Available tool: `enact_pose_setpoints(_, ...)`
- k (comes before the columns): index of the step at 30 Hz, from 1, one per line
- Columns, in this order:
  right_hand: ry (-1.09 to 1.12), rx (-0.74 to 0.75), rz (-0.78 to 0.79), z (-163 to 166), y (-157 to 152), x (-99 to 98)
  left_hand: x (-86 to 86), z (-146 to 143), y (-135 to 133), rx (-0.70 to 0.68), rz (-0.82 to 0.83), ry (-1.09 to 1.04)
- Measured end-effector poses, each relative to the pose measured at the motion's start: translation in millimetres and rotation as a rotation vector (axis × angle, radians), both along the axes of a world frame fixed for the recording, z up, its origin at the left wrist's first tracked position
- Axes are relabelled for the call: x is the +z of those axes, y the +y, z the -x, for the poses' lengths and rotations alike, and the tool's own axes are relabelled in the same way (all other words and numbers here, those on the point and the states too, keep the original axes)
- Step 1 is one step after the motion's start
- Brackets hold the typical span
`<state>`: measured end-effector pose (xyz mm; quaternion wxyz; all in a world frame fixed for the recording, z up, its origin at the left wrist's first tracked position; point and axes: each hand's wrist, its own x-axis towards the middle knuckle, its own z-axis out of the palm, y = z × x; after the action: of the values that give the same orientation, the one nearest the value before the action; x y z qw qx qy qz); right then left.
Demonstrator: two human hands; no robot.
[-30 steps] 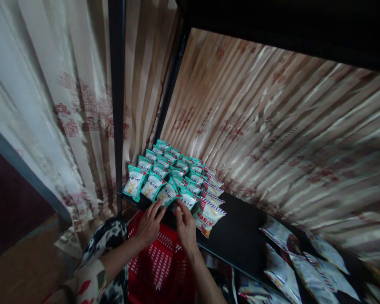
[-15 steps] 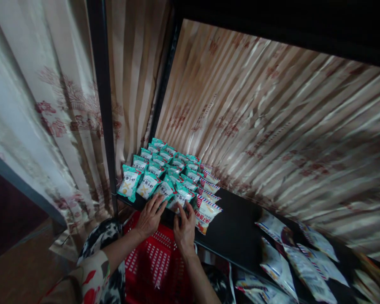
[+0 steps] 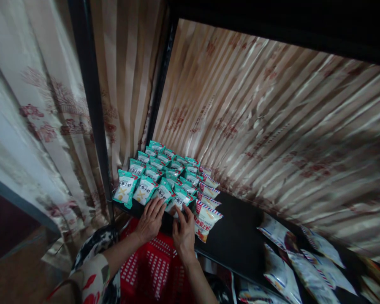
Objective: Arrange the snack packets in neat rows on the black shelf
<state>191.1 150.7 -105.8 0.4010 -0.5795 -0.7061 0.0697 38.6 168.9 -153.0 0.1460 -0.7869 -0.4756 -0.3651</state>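
Rows of teal-and-white snack bags (image 3: pixel 145 190) stand upright on a black shelf (image 3: pixel 234 230). My left hand (image 3: pixel 150 220) lies with outstretched fingers against the lower front of a teal snack bag (image 3: pixel 163 191) in the front row. Beside it, the fingers of my right hand (image 3: pixel 184 234) are apart and touch the front of the neighbouring teal bag (image 3: pixel 181 197). Neither hand is wrapped round a bag. Just right of my right hand stands a row of white snack bags with striped top edges (image 3: pixel 207 217).
Below my hands is a red perforated basket (image 3: pixel 155 270). More snack bags (image 3: pixel 281 270) lie loosely on the shelf at the right. A black post (image 3: pixel 90 84) rises at the left, and patterned curtains (image 3: pixel 256 114) hang behind and beside the shelf.
The view has shifted slightly, so the left-hand bags and post sit further left and lower. Both hands stay at the same two front bags, with little finger movement.
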Motion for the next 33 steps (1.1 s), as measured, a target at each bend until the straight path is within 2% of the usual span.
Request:
enact_pose_setpoints(13,0.062,0.040,0.049,-10.2,-4.1,-2.7,19.3,-10.8,16.3,-0.098,-0.028,0.080)
enact_pose_setpoints(16,0.012,0.068,0.069,-16.5,-2.2,7.8,17.0,-15.0,19.1,-0.076,-0.026,0.071)
enact_pose_setpoints(18,-0.052,0.103,0.113,-24.1,4.7,25.0,13.9,-17.7,20.5,-0.059,-0.045,0.056)
enact_pose_setpoints(20,-0.131,0.107,0.197,-32.4,18.7,48.4,11.3,-19.6,21.4,-0.044,-0.053,0.056)
enact_pose_setpoints(22,-0.214,-0.025,0.240,-38.3,40.2,72.8,10.3,-20.6,21.9,-0.030,-0.045,0.069)
enact_pose_setpoints(23,-0.245,-0.050,0.201,-39.3,53.4,83.5,10.3,-20.8,22.1,-0.025,-0.044,0.074)
enact_pose_setpoints(25,-0.286,0.013,0.075,-36.6,82.8,99.5,10.9,-20.7,22.4,-0.022,-0.058,0.076)
enact_pose_setpoints(28,-0.391,0.117,0.004,-22.1,127.2,108.9,11.0,-20.2,22.8,-0.033,-0.081,0.068)
enact_pose_setpoints(33,-0.579,0.212,0.156,7.3,177.8,106.0,7.2,-20.5,23.9,-0.030,-0.066,0.070)
